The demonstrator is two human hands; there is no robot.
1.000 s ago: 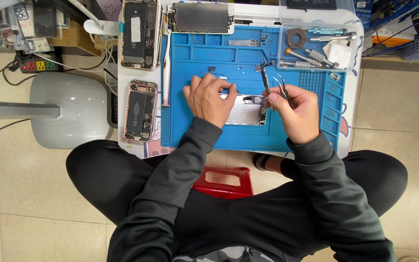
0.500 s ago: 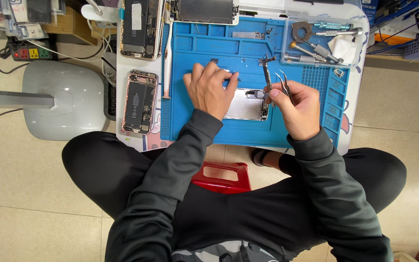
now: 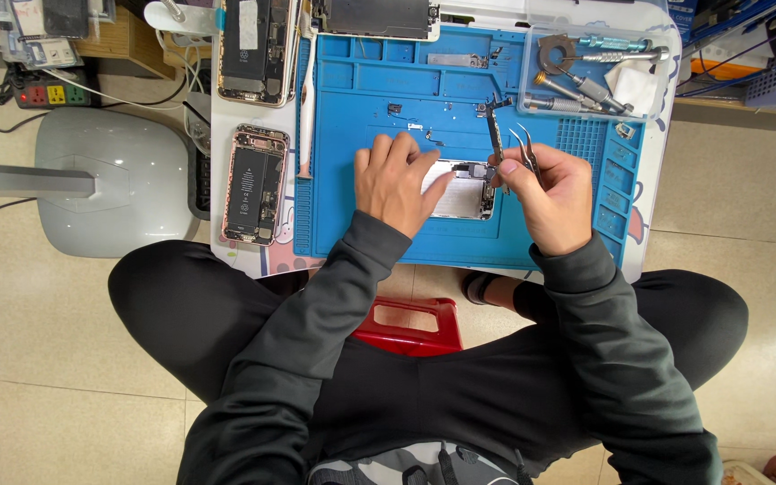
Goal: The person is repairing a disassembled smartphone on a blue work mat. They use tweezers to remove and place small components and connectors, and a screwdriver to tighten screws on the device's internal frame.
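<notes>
The person's left hand (image 3: 394,182) lies palm down, fingers spread, pressing a silver phone part (image 3: 462,189) onto the middle of the blue work mat (image 3: 352,229). The right hand (image 3: 550,193), just right of the part, is closed around tweezers (image 3: 526,151) (tips pointing far) and a thin dark tool (image 3: 496,139). An opened phone (image 3: 254,184) lies left of the mat.

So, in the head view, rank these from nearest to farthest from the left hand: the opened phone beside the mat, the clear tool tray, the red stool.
From the left hand:
1. Opened phone, to its left, just off the blue mat.
2. Red stool, below it, under the person.
3. Clear tool tray, up at the far right corner.
</notes>
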